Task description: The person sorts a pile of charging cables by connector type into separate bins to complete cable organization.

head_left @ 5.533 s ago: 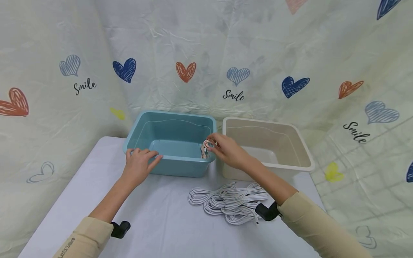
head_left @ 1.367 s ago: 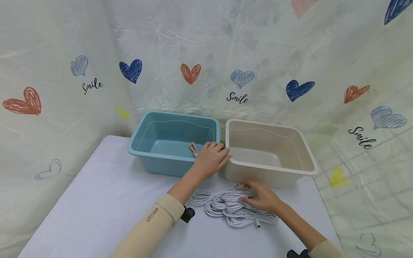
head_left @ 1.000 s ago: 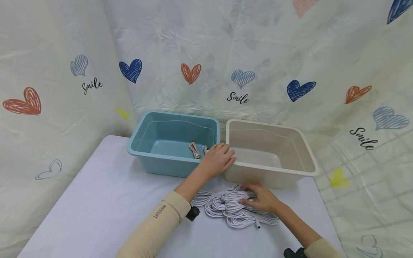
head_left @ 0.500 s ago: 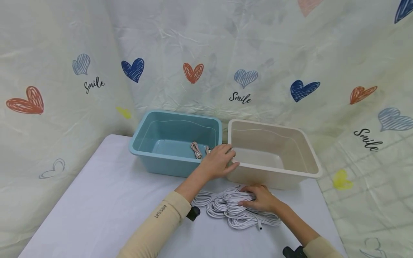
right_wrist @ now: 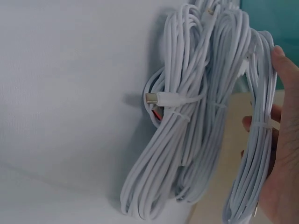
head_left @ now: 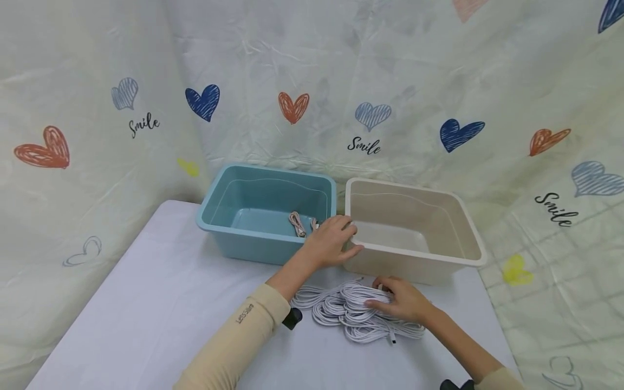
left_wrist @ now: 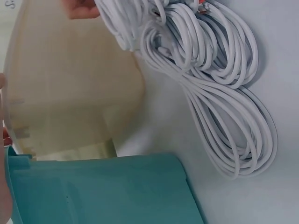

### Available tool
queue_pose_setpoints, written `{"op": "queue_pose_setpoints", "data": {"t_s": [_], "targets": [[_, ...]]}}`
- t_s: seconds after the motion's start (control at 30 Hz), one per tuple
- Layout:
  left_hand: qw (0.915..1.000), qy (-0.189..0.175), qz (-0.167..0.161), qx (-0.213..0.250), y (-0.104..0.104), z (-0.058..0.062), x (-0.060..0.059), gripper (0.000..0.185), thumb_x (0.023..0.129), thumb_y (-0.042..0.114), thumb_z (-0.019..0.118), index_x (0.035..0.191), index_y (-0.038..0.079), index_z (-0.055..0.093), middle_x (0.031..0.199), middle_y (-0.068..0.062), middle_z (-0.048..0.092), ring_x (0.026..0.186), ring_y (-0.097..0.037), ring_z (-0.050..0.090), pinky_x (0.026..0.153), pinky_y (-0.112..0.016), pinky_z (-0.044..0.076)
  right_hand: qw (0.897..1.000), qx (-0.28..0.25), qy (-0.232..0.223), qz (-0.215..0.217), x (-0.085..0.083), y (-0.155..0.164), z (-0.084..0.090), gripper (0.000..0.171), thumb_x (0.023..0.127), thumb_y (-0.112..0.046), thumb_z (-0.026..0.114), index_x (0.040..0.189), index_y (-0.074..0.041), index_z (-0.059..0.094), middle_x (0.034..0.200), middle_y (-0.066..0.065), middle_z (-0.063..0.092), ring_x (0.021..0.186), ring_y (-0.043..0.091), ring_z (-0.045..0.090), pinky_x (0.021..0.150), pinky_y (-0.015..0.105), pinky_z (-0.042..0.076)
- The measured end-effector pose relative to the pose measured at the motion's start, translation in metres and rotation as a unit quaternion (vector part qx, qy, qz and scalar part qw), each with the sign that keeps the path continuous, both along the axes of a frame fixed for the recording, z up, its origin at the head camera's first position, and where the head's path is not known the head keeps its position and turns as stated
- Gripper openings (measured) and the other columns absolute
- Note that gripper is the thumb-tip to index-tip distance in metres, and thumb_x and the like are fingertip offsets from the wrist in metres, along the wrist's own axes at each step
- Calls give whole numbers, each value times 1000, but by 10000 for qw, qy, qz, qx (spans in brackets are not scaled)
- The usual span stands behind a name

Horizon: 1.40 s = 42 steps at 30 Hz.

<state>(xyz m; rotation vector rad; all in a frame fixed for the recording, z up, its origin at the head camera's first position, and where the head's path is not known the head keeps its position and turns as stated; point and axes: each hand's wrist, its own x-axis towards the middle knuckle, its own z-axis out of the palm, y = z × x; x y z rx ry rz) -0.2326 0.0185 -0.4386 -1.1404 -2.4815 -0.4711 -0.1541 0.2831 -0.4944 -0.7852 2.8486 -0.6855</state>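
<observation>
Though two pinkish cables (head_left: 297,224) lie inside the blue bin (head_left: 258,251) at four o'clock, the left hand (head_left: 326,244) relaxed beside them, white cables (head_left: 327,311), seven o'clock from the beige bin (head_left: 409,265), seemingly await placing, the right hand (head_left: 404,300) grasping one bundle (right_wrist: 258,135).

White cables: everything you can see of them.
The white cables lie in a heap of long, looped bundles on the white-covered table, in front of the cream bin. Their jackets look smooth and plastic. Narrow white ties cinch them; a metal-tipped plug sticks out, an orange-red connector part beside it. The right hand holds one bundle between thumb and fingers; whether it is lifted is unclear.
</observation>
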Motion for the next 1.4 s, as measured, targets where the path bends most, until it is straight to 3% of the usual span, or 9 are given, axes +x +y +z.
{"op": "queue_pose_setpoints", "data": {"t_s": [0.17, 0.5, 0.8, 1.13, 1.4], "targets": [[9998, -136, -97, -117, 3, 4, -1, 33, 106, 39, 65, 116, 8, 68, 132, -17, 65, 128, -32, 61, 112, -43, 49, 9999, -106, -131, 27, 3, 3, 14, 34, 89, -46, 80, 104, -18, 67, 76, -14, 52, 66, 0, 44, 58, 23, 39], [9986, -438, -121, -284, 8, 10, -4, 36, 106, 41, 64, 121, 8, 70, 135, -14, 65, 128, -28, 60, 109, -40, 51, 9973, -568, -461, 112, 8, 15, 40, 27, 96, -32, 77, 112, -13, 66, 68, -17, 39, 57, -3, 34, 52, 21, 32], [9954, -793, -419, 340, 6, 7, -8, 28, 102, 33, 73, 110, 7, 70, 119, -10, 67, 114, -26, 61, 97, -38, 53, 9975, -691, 26, 130, 10, 31, 63, 23, 93, -25, 80, 108, -14, 67, 68, -20, 42, 60, -5, 37, 52, 21, 34], [9942, -429, -764, 623, 4, -1, -10, 20, 100, 28, 76, 104, 9, 72, 110, -7, 69, 107, -24, 62, 92, -35, 54, 9971, -567, 514, 1, 9, 44, 90, 22, 90, -21, 83, 106, -18, 69, 70, -21, 45, 61, -5, 38, 53, 21, 35], [9940, -443, -766, 636, 3, 0, -8, 19, 100, 28, 76, 104, 10, 73, 105, -5, 68, 100, -22, 61, 87, -33, 53, 9976, -593, 285, -211, 0, 54, 113, 25, 93, -17, 80, 114, -11, 67, 73, -14, 48, 58, -2, 40, 50, 23, 37]]}}
